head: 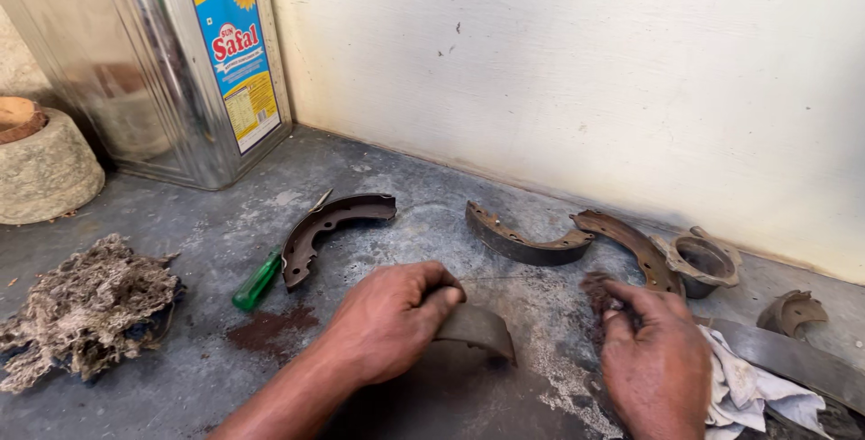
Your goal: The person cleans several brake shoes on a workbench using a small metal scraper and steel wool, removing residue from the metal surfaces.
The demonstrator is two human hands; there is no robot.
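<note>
Right now my left hand (pixel 389 318) clamps a curved brake shoe (pixel 476 327) on the grey floor (pixel 180 224); my right hand (pixel 653 363) pinches a dark scrub wad (pixel 596 289) beside it. Open floor lies between them up to the wall (pixel 586 71).

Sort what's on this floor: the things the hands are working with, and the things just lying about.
In hand:
left hand gripping a curved rusty metal brake shoe
right hand pressing a dark scrubbing wad

Lying about:
three other rusty brake shoes
green-handled screwdriver
large shiny oil tin
grey fibre waste clump
white rag
</note>
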